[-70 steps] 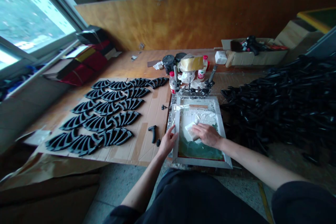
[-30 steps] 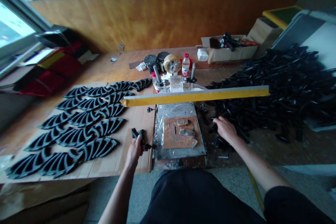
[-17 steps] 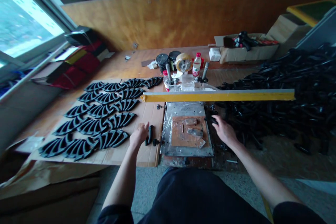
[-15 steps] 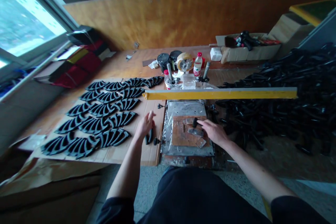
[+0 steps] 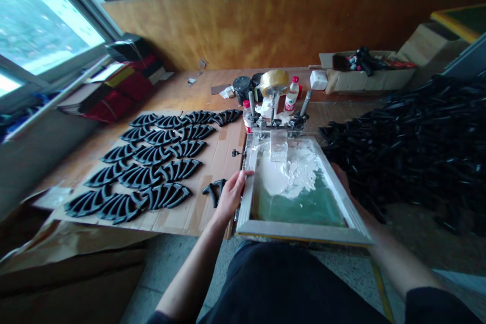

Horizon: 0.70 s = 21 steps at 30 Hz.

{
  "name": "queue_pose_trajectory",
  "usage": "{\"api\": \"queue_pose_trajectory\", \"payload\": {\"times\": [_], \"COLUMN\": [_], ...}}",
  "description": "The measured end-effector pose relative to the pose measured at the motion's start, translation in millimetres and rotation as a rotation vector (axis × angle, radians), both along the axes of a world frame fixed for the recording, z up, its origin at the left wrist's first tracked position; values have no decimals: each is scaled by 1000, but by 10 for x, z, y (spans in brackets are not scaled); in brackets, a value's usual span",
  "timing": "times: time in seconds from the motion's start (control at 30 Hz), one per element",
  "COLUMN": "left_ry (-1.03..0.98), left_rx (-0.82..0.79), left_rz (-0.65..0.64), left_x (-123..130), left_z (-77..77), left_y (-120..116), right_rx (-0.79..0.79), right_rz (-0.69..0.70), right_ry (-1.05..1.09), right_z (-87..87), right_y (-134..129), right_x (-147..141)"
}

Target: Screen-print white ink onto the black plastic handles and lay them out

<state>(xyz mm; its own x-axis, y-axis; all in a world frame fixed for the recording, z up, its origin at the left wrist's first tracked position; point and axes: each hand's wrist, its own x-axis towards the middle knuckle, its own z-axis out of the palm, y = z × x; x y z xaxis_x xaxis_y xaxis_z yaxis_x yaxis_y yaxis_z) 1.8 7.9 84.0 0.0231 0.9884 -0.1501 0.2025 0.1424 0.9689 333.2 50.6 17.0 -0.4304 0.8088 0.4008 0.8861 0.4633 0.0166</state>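
Note:
A screen-printing frame (image 5: 304,229) with green mesh lies lowered in front of me, hinged at a metal clamp. White ink (image 5: 299,174) is smeared across its upper half, and a clear block-shaped squeegee (image 5: 279,147) rests near the clamp. My left hand (image 5: 232,193) grips the frame's left bar, fingers at its edge. At the right bar is my right hand (image 5: 342,178), partly hidden by the frame; its fingers do not show. Two black curved handles (image 5: 214,191) lie on the cardboard beside my left hand. The baseplate is covered by the frame.
Rows of black handles (image 5: 152,174) lie on cardboard (image 5: 193,207) at the left. A large heap of black handles (image 5: 402,136) fills the right side. Behind the clamp stand bottles (image 5: 291,96), black jars (image 5: 242,90) and a tape roll (image 5: 274,82). An open carton (image 5: 364,81) sits farther back.
The frame has swung down from its raised position over the baseplate. My left hand moved right to its left bar. My right hand left the black piece on the baseplate and moved to the right bar.

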Motion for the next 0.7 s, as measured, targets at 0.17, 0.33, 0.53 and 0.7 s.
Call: {"api": "queue_pose_trajectory", "payload": {"times": [0.17,0.33,0.53,0.7], "left_ry": [108,236,277,290], "left_rx": [-129,-147,-151,-148], "left_rz": [10,8,14,38], "left_x": [10,9,-16,6], "left_z": [-749,-1008,-1050,-1041], "left_y": [-60,28,29,25], "right_rx": [33,-304,-373,-485], "right_rz": [-202,20,409,534], "right_ry": [334,134,54,76], "right_z": [328,427,215,327], "right_y": [416,456,-108,-113], "right_x": [-316,-1009,-851,-713]}}
